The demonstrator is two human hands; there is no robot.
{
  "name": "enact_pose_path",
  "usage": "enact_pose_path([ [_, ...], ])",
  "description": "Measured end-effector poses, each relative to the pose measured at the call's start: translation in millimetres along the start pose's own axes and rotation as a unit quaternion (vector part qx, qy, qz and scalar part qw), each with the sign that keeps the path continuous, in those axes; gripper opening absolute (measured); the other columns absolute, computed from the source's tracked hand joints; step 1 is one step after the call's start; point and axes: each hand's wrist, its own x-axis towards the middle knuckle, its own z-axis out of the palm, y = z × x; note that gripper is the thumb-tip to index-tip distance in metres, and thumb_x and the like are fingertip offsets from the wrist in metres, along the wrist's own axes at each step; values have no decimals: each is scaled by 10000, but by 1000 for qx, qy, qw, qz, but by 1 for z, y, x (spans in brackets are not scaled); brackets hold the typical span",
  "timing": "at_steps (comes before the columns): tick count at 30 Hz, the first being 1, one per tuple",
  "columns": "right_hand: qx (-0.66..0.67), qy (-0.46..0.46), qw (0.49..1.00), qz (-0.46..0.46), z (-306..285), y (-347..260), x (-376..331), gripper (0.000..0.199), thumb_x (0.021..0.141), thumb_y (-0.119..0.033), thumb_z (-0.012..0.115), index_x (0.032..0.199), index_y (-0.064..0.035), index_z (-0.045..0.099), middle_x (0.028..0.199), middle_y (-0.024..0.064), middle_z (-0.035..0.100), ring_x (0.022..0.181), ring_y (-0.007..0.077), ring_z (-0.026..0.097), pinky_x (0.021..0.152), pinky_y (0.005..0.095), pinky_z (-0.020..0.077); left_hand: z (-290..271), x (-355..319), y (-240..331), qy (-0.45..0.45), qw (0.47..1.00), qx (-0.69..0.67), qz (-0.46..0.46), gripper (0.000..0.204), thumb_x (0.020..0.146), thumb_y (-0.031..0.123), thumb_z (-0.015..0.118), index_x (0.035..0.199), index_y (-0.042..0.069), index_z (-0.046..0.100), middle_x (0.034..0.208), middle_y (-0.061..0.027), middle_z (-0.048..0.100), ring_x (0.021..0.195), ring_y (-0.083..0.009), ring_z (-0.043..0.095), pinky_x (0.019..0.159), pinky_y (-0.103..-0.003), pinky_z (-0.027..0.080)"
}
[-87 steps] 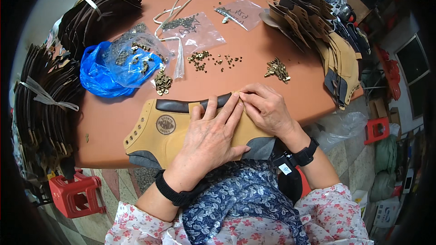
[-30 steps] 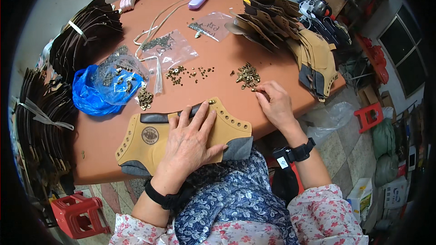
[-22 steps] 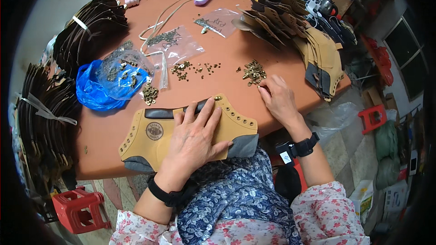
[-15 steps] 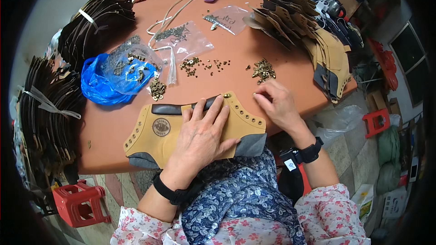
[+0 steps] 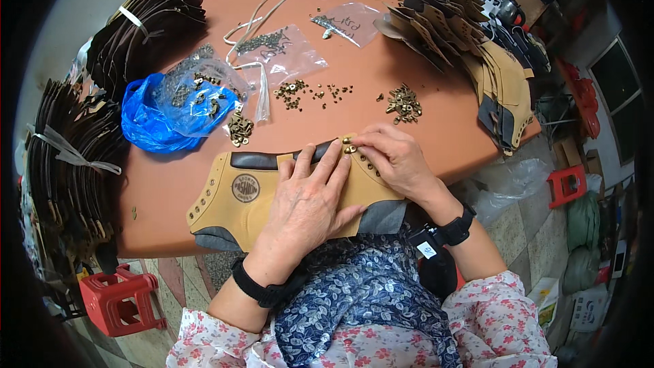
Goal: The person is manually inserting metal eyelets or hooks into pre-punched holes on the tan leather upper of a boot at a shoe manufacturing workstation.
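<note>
A tan shoe upper (image 5: 262,211) with a dark padded collar, grey corner panels and rows of eyelets lies flat at the table's near edge. My left hand (image 5: 300,201) rests on its middle, fingers stretched out and pressing it down. Beside the left fingertips, at the top of the right eyelet row, are two small brass-coloured lace hooks (image 5: 349,150). My right hand (image 5: 395,160) is closed in a pinch on the nearer of these hooks, and its fingers partly cover the eyelets there. A pile of similar brass pieces (image 5: 404,103) lies just beyond the right hand.
Small metal fittings (image 5: 291,94) are scattered mid-table. Left stand a blue plastic bag (image 5: 146,119) and bundled dark pieces (image 5: 146,31). Clear bags (image 5: 293,61) lie farther back. Stacked tan uppers (image 5: 501,82) occupy the right edge. Red stools (image 5: 121,300) stand on the floor.
My right hand has moved left from beside the brass pile to the upper's right corner. A second brass hook now shows there beside the first. My left hand stays on the upper.
</note>
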Motion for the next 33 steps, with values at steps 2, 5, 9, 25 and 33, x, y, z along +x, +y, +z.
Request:
enact_pose_path([
  [2, -1, 23, 999, 32, -6, -2, -5, 155, 863, -41, 692, 1015, -21, 712, 954, 120, 672, 867, 310, 662, 749, 375, 538, 1, 0, 0, 7, 1000, -3, 11, 722, 823, 510, 709, 1354, 44, 562, 1466, -126, 482, 1283, -382, 463, 1016, -520, 375],
  [5, -33, 30, 999, 25, -8, 0, -12, 161, 859, -39, 698, 1019, -31, 714, 963, 125, 675, 863, 303, 668, 744, 377, 545, 0, 1, 2, -8, 1000, 0, -6, 739, 810, 541, 712, 1366, 78, 561, 1481, -101, 483, 1294, -362, 455, 1083, -510, 341],
  [9, -66, 33, 997, -8, -3, -2, -12, 166, 855, -43, 704, 1020, -41, 718, 971, 116, 676, 873, 298, 667, 760, 379, 546, -1, 2, 1, -10, 1000, -8, -8, 761, 807, 535, 715, 1379, 63, 545, 1479, -100, 479, 1308, -353, 443, 1088, -509, 336],
  [25, -106, 28, 994, -29, 0, -5, -9, 109, 838, -99, 719, 925, -43, 684, 975, 101, 648, 894, 304, 633, 791, 398, 511, -5, 5, 4, -11, 1000, -6, -1, 894, 770, 611, 700, 1388, -13, 529, 1418, -106, 470, 1300, -316, 408, 1025, -476, 342],
  [33, -142, -22, 988, -61, 0, -5, 5, 126, 842, -116, 701, 908, -43, 623, 903, 107, 595, 895, 305, 595, 806, 408, 487, -3, 5, 3, -4, 1000, 7, 9, 891, 782, 621, 680, 1382, -21, 526, 1409, -95, 461, 1282, -314, 404, 973, -463, 365],
])
